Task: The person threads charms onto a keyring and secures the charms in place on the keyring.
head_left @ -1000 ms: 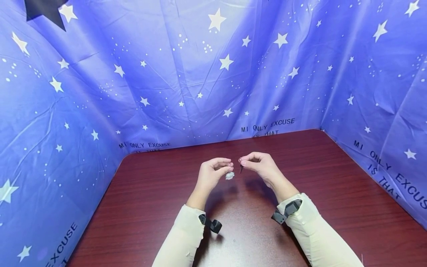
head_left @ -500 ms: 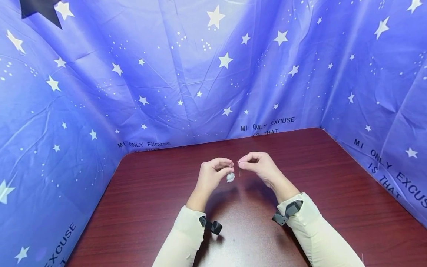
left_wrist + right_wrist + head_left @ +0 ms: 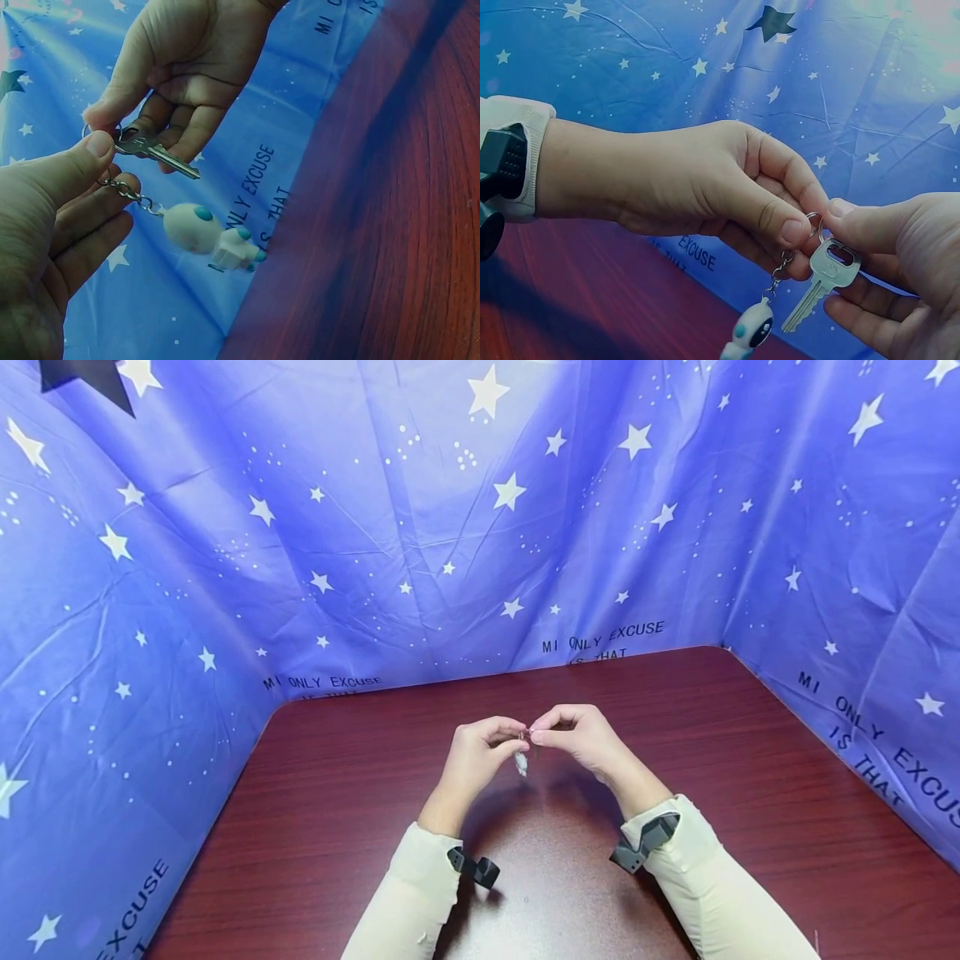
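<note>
In the head view my left hand (image 3: 480, 756) and right hand (image 3: 585, 739) meet fingertip to fingertip above the table. The left thumb and fingers pinch a keychain (image 3: 131, 193) at its metal ring. From its short chain dangles a white astronaut figure (image 3: 196, 231) with teal patches and a dark visor. Between the hands hangs a silver key (image 3: 821, 281), blade pointing down in the right wrist view. A thin ring (image 3: 822, 229) passes by its head, and the right thumb and fingers pinch there. Fingertips partly hide how the rings and key join.
A dark red wooden table (image 3: 360, 827) lies beneath the hands. Blue star-printed cloth (image 3: 420, 510) hangs around its back and sides. Each sleeve cuff carries a black strapped device (image 3: 474, 866).
The right hand, with the key, has come left until its fingertips meet the left hand's. The astronaut figure has swung and turned and hangs slightly lower.
</note>
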{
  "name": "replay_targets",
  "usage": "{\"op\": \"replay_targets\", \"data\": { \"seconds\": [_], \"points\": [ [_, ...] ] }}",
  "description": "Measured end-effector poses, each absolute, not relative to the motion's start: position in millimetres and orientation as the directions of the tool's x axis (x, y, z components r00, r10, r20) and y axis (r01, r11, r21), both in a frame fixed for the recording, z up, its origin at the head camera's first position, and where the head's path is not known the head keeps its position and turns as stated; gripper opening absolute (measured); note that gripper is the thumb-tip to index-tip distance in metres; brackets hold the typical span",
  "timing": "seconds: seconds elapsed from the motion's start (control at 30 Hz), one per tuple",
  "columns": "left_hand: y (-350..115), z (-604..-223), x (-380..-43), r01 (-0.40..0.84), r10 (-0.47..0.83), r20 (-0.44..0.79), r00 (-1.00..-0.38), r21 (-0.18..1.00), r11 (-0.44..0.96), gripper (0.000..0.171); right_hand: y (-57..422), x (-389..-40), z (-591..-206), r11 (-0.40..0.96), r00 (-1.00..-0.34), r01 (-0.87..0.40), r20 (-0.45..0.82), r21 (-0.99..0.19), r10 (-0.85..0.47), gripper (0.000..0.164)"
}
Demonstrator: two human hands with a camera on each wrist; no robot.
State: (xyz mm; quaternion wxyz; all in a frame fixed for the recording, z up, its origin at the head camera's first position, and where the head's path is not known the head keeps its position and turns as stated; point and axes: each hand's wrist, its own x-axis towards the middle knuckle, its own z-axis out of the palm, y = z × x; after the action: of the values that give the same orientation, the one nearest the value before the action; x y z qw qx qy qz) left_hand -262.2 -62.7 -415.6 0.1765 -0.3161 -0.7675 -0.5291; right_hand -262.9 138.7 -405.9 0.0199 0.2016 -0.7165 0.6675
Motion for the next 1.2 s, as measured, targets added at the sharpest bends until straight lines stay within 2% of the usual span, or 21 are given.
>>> {"op": "replay_targets", "data": {
  "seconds": [0.47,0.9,1.2],
  "points": [
    [-62.0,-415.7,-261.5,0.712,0.301,0.646,-0.702,0.641,0.286,0.019,136.6,-259.0,-403.9,0.028,-0.908,-0.314,0.291,-0.949,-0.3,0.012],
    [-65.6,-416.9,-262.7,0.721,0.33,0.643,-0.691,0.581,0.378,0.018,137.4,-260.1,-402.5,0.134,-0.871,-0.392,0.321,-0.91,-0.371,0.008],
    [-65.4,-417.7,-263.1,0.673,0.351,0.576,-0.738,0.665,0.323,0.02,137.2,-259.4,-402.3,0.141,-0.89,-0.367,0.303,-0.92,-0.341,0.008]
  ]
}}
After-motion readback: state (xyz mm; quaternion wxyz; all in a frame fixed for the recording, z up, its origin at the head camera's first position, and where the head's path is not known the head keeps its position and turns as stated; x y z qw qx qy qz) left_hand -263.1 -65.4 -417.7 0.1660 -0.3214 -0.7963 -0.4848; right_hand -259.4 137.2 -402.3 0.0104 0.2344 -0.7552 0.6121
